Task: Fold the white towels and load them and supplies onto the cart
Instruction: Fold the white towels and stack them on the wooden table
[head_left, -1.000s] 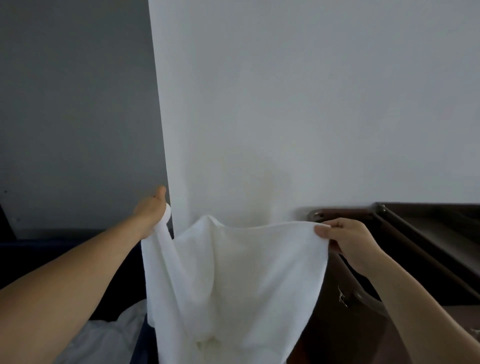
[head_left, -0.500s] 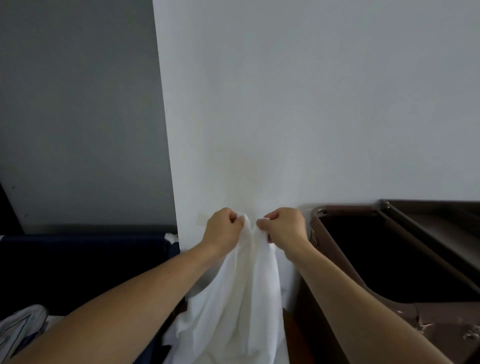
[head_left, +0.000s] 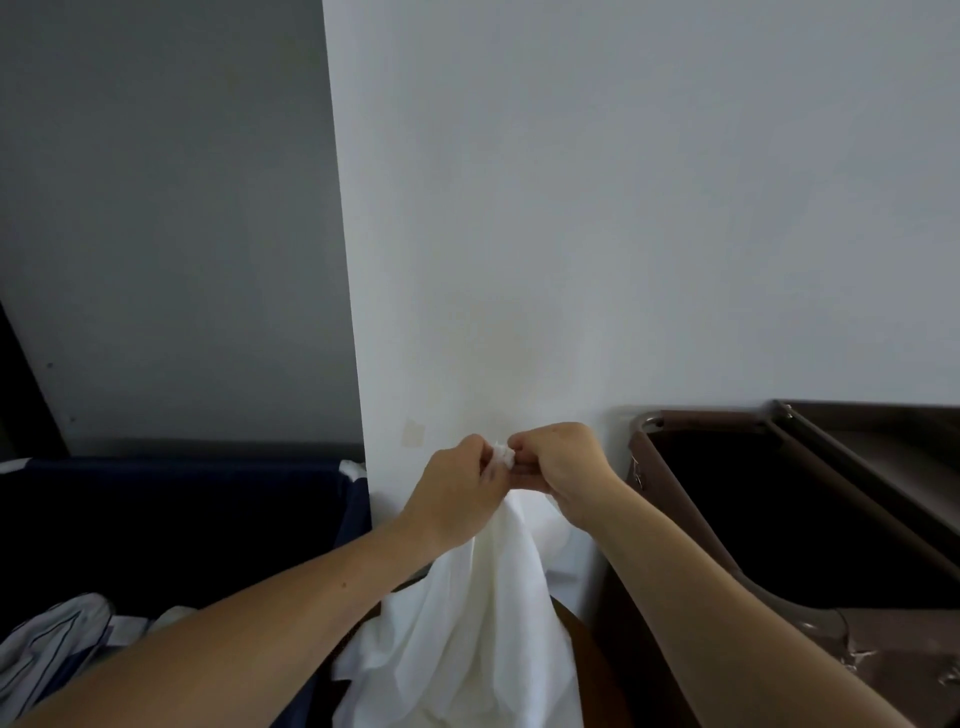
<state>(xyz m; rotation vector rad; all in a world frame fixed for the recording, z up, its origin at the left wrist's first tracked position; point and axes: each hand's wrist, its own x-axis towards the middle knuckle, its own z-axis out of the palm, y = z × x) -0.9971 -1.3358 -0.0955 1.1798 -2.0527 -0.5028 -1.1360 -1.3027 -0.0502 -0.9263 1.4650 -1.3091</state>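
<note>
Both hands (head_left: 511, 475) pinch hanging white towel (head_left: 467, 639).

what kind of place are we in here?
Likely a hotel housekeeping or linen area, though only a corner shows. Cues: a brown cart by the white wall, a dark blue hamper with striped linen, and a white towel pinched by the left hand and right hand.

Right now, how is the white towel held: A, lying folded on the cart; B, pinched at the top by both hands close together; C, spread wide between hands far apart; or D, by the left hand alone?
B: the left hand and right hand meet, both pinching the top of the white towel, which hangs below them.
</note>
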